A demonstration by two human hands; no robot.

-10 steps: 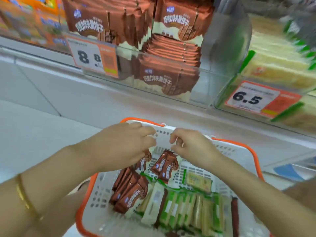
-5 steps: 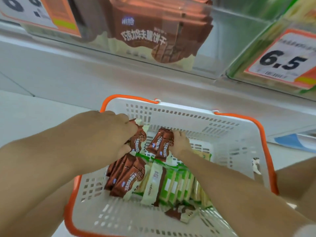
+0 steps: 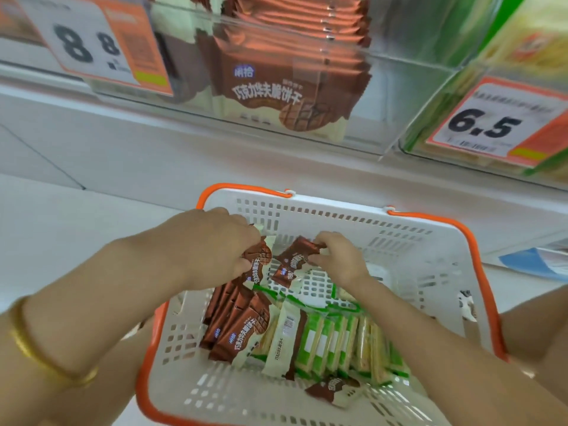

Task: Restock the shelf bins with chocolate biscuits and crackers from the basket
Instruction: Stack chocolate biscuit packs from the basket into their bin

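**Two chocolate biscuit packets taken up at the far end of the basket point(image 3: 430, 221)**

The left packet point(image 3: 257, 262) was gripped at its top by the left hand point(image 3: 212, 241), and the right packet point(image 3: 295, 256) was pinched at its crimped edge by the right hand point(image 3: 338, 256). Green cracker packets point(image 3: 338, 339) lay nearer. The wrappers were judged light and slick, the contents brittle (best held by the seam). A pack in the shelf bin point(image 3: 399, 96) was marked "巧克力华夫脆饼干". Price tags read 8.8 point(image 3: 89, 44) and 6.5 point(image 3: 488, 124).
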